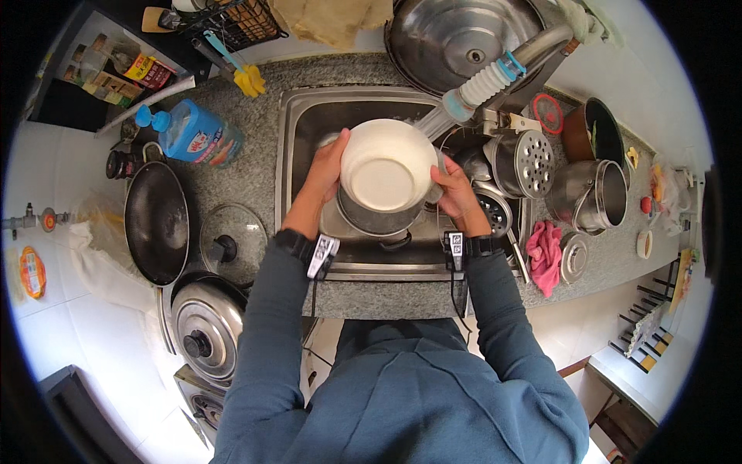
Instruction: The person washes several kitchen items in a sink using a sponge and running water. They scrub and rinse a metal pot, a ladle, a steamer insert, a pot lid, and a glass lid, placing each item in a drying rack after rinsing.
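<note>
Between my two hands a white bowl [385, 168] is held over the left basin of a steel sink [371, 270], its foot ring facing up. My left hand [326, 171] grips its left rim. On the right side my right hand [455, 188] grips the bowl, along with something clear at its edge that I cannot make out. Water runs from the ribbed faucet extension [484, 84] close to the bowl's upper right rim. Below the bowl, a round dark pan [379, 223] sits in the basin, partly hidden.
Left of the sink are a glass lid [233, 240], a black wok [156, 223] and a blue soap bottle [194, 133]. To the right stand a perforated steel container [533, 164], a steel pot [585, 194] and a pink cloth [544, 255]. A large metal lid [464, 35] leans behind.
</note>
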`<move>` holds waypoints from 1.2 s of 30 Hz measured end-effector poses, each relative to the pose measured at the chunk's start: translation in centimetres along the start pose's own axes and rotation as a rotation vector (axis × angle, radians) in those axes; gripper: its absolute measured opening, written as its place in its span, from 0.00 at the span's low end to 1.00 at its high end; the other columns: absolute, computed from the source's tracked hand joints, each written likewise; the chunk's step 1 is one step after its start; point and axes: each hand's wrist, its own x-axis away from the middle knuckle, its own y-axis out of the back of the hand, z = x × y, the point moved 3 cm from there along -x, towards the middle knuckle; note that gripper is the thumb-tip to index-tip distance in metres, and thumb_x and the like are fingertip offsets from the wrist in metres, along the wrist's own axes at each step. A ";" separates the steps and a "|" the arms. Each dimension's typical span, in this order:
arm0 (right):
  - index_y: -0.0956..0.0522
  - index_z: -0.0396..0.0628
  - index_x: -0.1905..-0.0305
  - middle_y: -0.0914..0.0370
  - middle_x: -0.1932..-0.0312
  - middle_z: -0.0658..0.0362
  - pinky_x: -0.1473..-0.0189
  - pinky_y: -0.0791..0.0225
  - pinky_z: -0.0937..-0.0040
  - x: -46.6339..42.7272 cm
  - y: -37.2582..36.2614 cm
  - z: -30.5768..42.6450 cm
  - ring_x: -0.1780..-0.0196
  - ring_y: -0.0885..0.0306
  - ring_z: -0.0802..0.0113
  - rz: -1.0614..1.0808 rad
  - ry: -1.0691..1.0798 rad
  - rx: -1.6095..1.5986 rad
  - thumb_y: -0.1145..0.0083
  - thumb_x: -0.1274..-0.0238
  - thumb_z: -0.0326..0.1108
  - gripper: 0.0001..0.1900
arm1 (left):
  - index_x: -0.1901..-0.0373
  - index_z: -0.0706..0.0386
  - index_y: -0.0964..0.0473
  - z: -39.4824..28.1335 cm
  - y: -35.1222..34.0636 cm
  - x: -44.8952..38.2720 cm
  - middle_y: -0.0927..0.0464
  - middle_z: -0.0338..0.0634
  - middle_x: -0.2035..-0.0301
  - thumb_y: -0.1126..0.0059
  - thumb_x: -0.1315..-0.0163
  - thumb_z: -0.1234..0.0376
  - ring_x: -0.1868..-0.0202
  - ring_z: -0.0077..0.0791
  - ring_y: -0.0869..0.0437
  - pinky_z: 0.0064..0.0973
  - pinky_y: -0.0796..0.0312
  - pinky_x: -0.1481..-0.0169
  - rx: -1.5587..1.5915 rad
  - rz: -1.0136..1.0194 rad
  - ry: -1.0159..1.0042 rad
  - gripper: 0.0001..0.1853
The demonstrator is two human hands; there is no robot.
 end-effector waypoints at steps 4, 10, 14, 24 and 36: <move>0.19 0.42 0.57 0.23 0.62 0.66 0.53 0.37 0.79 -3.2 0.4 -0.2 0.58 0.28 0.78 -0.164 0.117 0.339 0.39 0.39 0.29 0.07 | 0.62 0.66 0.20 0.1 0.1 3.0 0.18 0.39 0.67 0.46 0.32 0.56 0.68 0.21 0.21 0.19 0.29 0.62 -0.123 -0.213 -0.269 0.19; 0.16 0.42 0.60 0.26 0.60 0.61 0.53 0.38 0.70 -1.9 -8.4 -1.3 0.57 0.31 0.69 0.005 0.565 0.894 0.40 0.39 0.36 0.10 | 0.83 0.71 0.30 1.5 -1.8 4.3 0.35 0.39 0.88 0.43 0.35 0.54 0.80 0.18 0.37 0.27 0.41 0.75 -0.512 -0.589 -0.353 0.28; 0.17 0.49 0.52 0.30 0.63 0.59 0.51 0.40 0.66 -0.3 -11.5 -1.3 0.56 0.33 0.61 -0.083 0.727 1.364 0.41 0.41 0.38 0.13 | 0.86 0.69 0.35 2.9 -3.0 4.2 0.37 0.39 0.88 0.63 0.27 0.49 0.81 0.25 0.37 0.32 0.39 0.73 -0.233 -0.660 -0.405 0.36; 0.31 0.52 0.34 0.43 0.29 0.47 0.27 0.58 0.54 -1.3 -10.8 -1.6 0.26 0.49 0.47 0.090 0.734 1.571 0.60 0.27 0.41 0.21 | 0.88 0.69 0.32 4.8 -4.0 4.6 0.36 0.50 0.90 0.68 0.29 0.41 0.82 0.37 0.36 0.43 0.39 0.71 -0.503 -0.759 -0.341 0.42; 0.35 0.37 0.33 0.32 0.36 0.51 0.32 0.47 0.71 -3.7 -0.4 -3.7 0.35 0.36 0.65 -0.191 0.153 0.680 0.68 0.24 0.47 0.27 | 0.48 0.70 0.28 3.0 -1.8 6.1 0.21 0.49 0.54 0.62 0.33 0.38 0.53 0.38 0.18 0.33 0.26 0.48 0.508 -0.456 -0.030 0.40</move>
